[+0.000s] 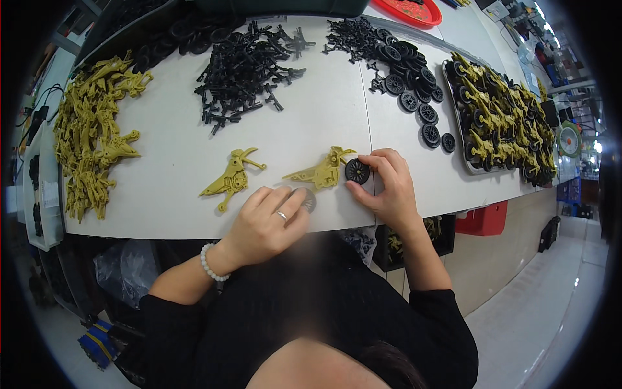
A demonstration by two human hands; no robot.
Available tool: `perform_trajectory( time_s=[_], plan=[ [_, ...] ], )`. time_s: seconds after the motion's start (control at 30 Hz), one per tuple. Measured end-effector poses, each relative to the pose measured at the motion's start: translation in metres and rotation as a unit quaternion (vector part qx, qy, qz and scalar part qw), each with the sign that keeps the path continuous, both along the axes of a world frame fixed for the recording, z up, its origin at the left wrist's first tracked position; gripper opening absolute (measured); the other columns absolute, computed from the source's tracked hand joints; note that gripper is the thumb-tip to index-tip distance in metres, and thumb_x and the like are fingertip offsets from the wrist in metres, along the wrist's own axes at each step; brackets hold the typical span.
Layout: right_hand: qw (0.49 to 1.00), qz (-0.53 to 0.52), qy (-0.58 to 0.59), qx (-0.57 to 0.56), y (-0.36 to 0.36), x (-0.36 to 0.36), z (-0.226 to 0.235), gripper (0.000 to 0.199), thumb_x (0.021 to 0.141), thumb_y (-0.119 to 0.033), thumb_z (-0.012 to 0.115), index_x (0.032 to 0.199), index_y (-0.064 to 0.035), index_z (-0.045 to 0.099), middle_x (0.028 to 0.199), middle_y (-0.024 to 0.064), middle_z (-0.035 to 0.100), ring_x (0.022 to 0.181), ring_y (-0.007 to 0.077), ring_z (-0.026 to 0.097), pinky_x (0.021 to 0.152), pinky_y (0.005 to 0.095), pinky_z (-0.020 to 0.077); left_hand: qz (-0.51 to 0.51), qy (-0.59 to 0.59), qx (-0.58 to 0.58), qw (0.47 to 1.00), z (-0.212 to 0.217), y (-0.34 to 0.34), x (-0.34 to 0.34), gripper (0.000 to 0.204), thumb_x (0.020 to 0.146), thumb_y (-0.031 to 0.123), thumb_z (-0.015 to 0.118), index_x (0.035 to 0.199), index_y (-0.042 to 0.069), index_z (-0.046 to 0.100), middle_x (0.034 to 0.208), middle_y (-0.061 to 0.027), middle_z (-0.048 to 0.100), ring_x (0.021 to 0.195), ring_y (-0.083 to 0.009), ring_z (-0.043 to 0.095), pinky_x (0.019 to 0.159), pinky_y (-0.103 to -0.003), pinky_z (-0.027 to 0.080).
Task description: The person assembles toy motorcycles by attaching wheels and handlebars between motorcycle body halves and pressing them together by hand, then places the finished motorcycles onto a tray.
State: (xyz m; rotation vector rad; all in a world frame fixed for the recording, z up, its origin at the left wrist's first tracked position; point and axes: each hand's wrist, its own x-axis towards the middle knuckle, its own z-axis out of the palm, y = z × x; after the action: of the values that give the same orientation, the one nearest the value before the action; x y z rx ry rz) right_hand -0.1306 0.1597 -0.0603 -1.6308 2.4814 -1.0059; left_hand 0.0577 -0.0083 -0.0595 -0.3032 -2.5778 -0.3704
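Observation:
My right hand [392, 191] pinches a black spoked toy wheel [357, 171] between thumb and fingers, at the front end of a yellow plastic toy motorbike body [326, 174]. This body is slightly smeared by motion. My left hand [267, 223], with a ring and a bead bracelet at the wrist, is closed at the body's near side. At its fingertips is a blurred greyish spoked wheel [309, 201]; the thumb is mostly hidden. A second yellow motorbike body [232, 179] lies on the table, left of the first and beyond my left hand.
Yellow bodies [97, 129] are heaped at the left, black rod-like parts [243, 71] at the back middle. Black wheels [414, 81] and small black pieces [353, 40] lie back right. A tray [470, 170] of wheeled yellow pieces stands right; a red bowl [424, 23] is behind.

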Motion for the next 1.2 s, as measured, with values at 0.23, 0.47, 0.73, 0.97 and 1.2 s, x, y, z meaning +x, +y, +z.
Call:
perform_trajectory(
  time_s=[0.23, 0.47, 0.73, 0.97, 1.2],
  plan=[
    [1.0, -0.007, 0.003, 0.008, -0.001, 0.003, 0.0, 0.043, 0.065, -0.015, 0.08, 0.101, -0.0017, 0.063, 0.1, 0.0118, 0.059, 0.096, 0.028, 0.056, 0.086, 0.0369, 0.0437, 0.025, -0.031, 0.095, 0.995, -0.003, -0.008, -0.001, 0.023, 0.071, 0.007, 0.076, 0.085, -0.001, 0.06, 0.105, -0.0176, 0.062, 0.093, -0.0318, 0.06, 0.073, -0.039, 0.05],
    [1.0, -0.001, 0.002, 0.021, -0.003, 0.006, 0.001, 0.044, 0.064, -0.016, 0.08, 0.102, -0.0022, 0.062, 0.1, 0.0121, 0.059, 0.097, 0.0285, 0.055, 0.086, 0.037, 0.0436, 0.079, -0.01, 0.279, 0.957, -0.003, -0.003, -0.005, 0.031, 0.067, 0.0, 0.078, 0.092, -0.001, 0.06, 0.108, -0.0164, 0.062, 0.093, -0.0334, 0.06, 0.078, -0.038, 0.05],
    [0.999, 0.02, -0.001, 0.026, -0.005, 0.003, 0.006, 0.04, 0.067, -0.018, 0.081, 0.1, -0.0027, 0.065, 0.1, 0.0107, 0.059, 0.092, 0.0257, 0.057, 0.081, 0.0356, 0.0459, 0.113, -0.019, 0.21, 0.971, -0.009, -0.003, -0.007, 0.036, 0.067, 0.0, 0.078, 0.1, -0.004, 0.063, 0.105, -0.015, 0.06, 0.086, -0.0295, 0.058, 0.074, -0.035, 0.05],
    [0.994, 0.093, -0.056, 0.021, -0.077, -0.058, 0.028, 0.031, 0.077, -0.018, 0.073, 0.104, -0.0034, 0.067, 0.093, 0.0097, 0.061, 0.081, 0.0215, 0.058, 0.074, 0.0317, 0.0474, 0.134, -0.069, 0.208, 0.966, -0.002, -0.005, 0.0, 0.035, 0.07, 0.006, 0.077, 0.1, -0.004, 0.063, 0.106, -0.0147, 0.056, 0.092, -0.0282, 0.055, 0.076, -0.035, 0.049],
    [0.984, 0.079, -0.121, 0.108, -0.184, -0.088, 0.028, 0.026, 0.079, -0.018, 0.071, 0.098, -0.0019, 0.069, 0.087, 0.0095, 0.065, 0.081, 0.0185, 0.061, 0.074, 0.0302, 0.049, 0.175, -0.019, 0.162, 0.971, 0.008, 0.002, -0.001, 0.049, 0.069, 0.02, 0.08, 0.109, 0.0, 0.061, 0.123, -0.0176, 0.052, 0.113, -0.0334, 0.049, 0.092, -0.042, 0.042]
  ],
)
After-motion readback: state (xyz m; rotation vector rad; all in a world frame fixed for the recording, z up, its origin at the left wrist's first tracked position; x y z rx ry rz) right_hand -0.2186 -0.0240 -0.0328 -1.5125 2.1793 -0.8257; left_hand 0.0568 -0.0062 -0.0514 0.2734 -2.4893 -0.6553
